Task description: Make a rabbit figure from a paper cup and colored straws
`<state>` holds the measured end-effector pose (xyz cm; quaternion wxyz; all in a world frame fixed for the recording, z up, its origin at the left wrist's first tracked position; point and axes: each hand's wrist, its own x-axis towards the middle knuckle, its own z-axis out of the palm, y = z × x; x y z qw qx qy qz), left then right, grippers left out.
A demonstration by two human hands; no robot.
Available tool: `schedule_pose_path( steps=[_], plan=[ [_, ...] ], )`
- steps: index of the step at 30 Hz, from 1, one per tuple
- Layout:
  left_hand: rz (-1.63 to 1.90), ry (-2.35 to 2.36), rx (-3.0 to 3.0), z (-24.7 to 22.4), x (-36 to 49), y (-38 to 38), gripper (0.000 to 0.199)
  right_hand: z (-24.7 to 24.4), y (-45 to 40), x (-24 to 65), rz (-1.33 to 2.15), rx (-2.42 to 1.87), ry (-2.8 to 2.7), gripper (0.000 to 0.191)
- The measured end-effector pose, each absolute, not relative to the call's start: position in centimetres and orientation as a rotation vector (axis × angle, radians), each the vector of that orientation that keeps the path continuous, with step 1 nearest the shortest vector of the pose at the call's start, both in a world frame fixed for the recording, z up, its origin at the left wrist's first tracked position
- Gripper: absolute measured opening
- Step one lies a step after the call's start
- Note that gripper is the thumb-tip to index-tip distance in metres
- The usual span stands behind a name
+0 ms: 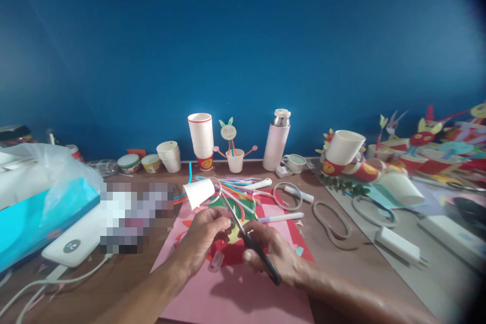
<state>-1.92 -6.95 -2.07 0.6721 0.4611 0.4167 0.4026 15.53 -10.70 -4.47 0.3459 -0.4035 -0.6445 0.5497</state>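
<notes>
My right hand (275, 250) grips a pair of scissors (261, 258) with black handles. The metal blades point up and left, beside my left fingertips. My left hand (207, 230) is closed in a pinch; whatever it holds is too small or hidden to name. Below both hands lie pink paper (243, 296) and red paper (246, 257), with green and pale yellow pieces partly covered by my fingers. A small clear plastic piece (216, 261) rests on the paper by my left wrist. Just beyond my left hand, a white paper cup (199, 193) lies on its side.
Colourful straws (243, 186) lie behind the hands. At the wall stand stacked cups (201, 136), a cup figure with a rabbit-eared head (228, 132) and a pale thermos (276, 143). A white power bank (74, 243) is at left; a charger (398, 245) and cup crafts (417, 154) are at right.
</notes>
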Motion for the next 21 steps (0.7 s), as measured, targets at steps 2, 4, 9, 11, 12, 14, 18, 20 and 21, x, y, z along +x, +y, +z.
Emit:
schedule_pose_path(
  steps=[2, 4, 9, 11, 12, 14, 18, 20, 21],
  plan=[
    [0.901, 0.940, 1.040, -2.11, -1.94, -6.93, 0.003, -4.37, -10.75, 15.53, 1.418, -1.061, -1.670, 0.040],
    [0.897, 0.937, 1.044, -2.20, -1.96, -6.88, 0.003, -4.32, -10.77, 15.53, 1.406, -1.058, -1.678, 0.039],
    [0.900, 0.944, 1.066, -2.50, -2.09, -6.68, 0.002, -4.52, -10.72, 15.57, 1.408, -1.066, -1.685, 0.039],
    [0.901, 0.948, 1.072, -2.60, -2.16, -6.60, 0.002, -4.69, -10.66, 15.56, 1.414, -1.070, -1.678, 0.039],
    [0.903, 0.948, 1.071, -2.63, -2.18, -6.57, 0.002, -4.77, -10.62, 15.55, 1.413, -1.072, -1.674, 0.038],
    [0.909, 0.943, 1.071, -2.68, -2.20, -6.52, 0.002, -4.92, -10.54, 15.54, 1.420, -1.068, -1.662, 0.038],
    [0.923, 0.942, 1.074, -2.67, -2.16, -6.53, 0.004, -5.00, -10.53, 15.53, 1.434, -1.060, -1.643, 0.038],
    [0.927, 0.950, 1.068, -2.65, -2.14, -6.57, 0.003, -4.94, -10.63, 15.53, 1.434, -1.055, -1.645, 0.038],
    [0.928, 0.954, 1.064, -2.65, -2.13, -6.59, 0.003, -4.89, -10.69, 15.52, 1.434, -1.054, -1.647, 0.039]
  ],
)
